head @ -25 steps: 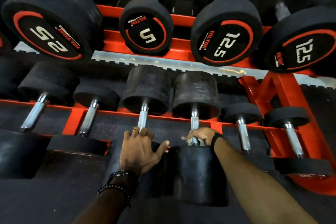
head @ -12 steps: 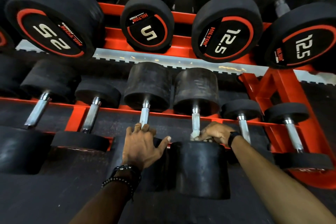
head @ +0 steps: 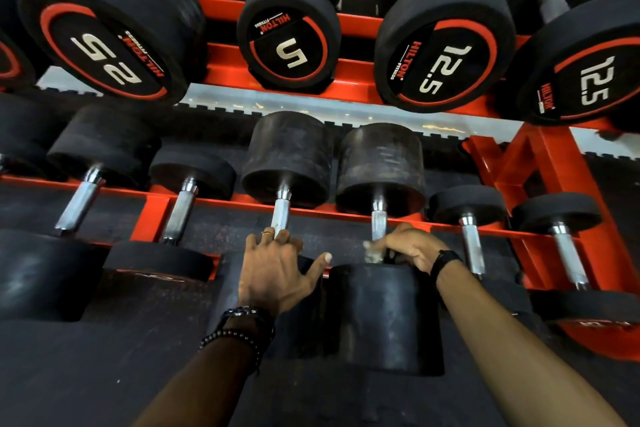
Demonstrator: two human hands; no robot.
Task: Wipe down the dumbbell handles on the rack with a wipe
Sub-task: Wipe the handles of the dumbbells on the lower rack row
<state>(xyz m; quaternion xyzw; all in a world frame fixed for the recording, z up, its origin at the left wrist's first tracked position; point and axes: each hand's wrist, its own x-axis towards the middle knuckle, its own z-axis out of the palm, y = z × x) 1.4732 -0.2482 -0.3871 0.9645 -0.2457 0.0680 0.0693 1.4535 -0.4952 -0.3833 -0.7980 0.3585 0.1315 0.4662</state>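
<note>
On the lower shelf of the rack (head: 512, 163), two handles at the left (head: 80, 201) are untouched, with no telling whether they were wiped. Next, the left hand (head: 277, 270) is rested with spread fingers against a handle (head: 280, 215). Beside it, the wipe (head: 373, 253) is pinched by the right hand (head: 412, 248) round the near end of the neighbouring handle (head: 379, 224); two handles (head: 471, 244) remain further right. Compared with half a second ago, the grip sits little changed.
</note>
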